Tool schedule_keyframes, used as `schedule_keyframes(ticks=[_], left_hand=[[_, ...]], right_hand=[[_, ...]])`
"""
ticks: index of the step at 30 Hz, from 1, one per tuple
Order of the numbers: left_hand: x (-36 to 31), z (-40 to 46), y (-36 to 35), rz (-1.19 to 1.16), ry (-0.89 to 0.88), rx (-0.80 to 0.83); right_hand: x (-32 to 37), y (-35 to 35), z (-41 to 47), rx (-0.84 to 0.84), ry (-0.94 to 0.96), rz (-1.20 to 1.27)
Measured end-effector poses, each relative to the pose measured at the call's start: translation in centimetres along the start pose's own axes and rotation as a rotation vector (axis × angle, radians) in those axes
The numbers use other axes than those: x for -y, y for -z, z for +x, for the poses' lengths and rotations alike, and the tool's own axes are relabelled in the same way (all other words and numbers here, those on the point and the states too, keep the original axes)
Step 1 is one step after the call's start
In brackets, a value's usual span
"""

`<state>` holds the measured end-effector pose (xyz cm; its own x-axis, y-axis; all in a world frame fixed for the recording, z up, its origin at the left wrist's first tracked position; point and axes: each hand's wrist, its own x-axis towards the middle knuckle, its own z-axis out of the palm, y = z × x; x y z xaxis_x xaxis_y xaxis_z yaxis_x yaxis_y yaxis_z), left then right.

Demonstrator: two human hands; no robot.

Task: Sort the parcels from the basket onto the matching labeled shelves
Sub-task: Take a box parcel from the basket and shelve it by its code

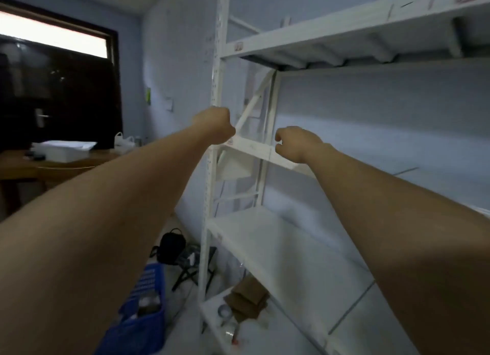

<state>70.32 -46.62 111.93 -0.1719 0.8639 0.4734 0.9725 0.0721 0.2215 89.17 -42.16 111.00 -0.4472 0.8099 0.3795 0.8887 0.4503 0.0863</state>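
A white metal shelf rack (291, 238) fills the right half of the view, with small red labels (238, 46) on its front beams. My left hand (214, 125) is closed in a fist against the rack's left post, at the middle shelf's corner. My right hand (294, 143) hovers over that shelf's front beam (254, 149) with fingers loosely curled and nothing visible in it. The blue basket (144, 325) stands on the floor at lower left, with parcels inside. Brown parcels (246, 299) lie on the bottom shelf.
A roll of tape (225, 312) lies beside the brown parcels. A black bag (172, 246) and a folding stool (191, 269) sit on the floor left of the rack. A wooden desk (39, 166) with a white box (63, 150) stands at the left wall.
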Motion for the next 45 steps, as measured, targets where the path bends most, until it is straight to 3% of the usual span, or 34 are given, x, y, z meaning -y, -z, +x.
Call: schedule_keyframes(ticks=[6, 15, 25, 37, 45], left_hand=[[13.0, 1.1, -6.8, 0.317, 0.093, 0.148], [28.4, 6.7, -18.0, 0.397, 0.332, 0.36], [43.0, 11.2, -30.3, 0.342, 0.526, 0.46], [64.9, 14.1, -43.0, 0.321, 0.494, 0.728], [73.8, 16.3, -50.6, 0.32, 0.455, 0.848]], right_hand=[[11.0, -10.3, 9.1, 0.115, 0.171, 0.153], [23.3, -29.0, 23.4, 0.327, 0.406, 0.395], [32.6, -43.0, 33.3, 0.485, 0.505, 0.401], [45.9, -60.1, 42.4, 0.715, 0.43, 0.38], [51.0, -70.2, 46.6, 0.829, 0.427, 0.332]])
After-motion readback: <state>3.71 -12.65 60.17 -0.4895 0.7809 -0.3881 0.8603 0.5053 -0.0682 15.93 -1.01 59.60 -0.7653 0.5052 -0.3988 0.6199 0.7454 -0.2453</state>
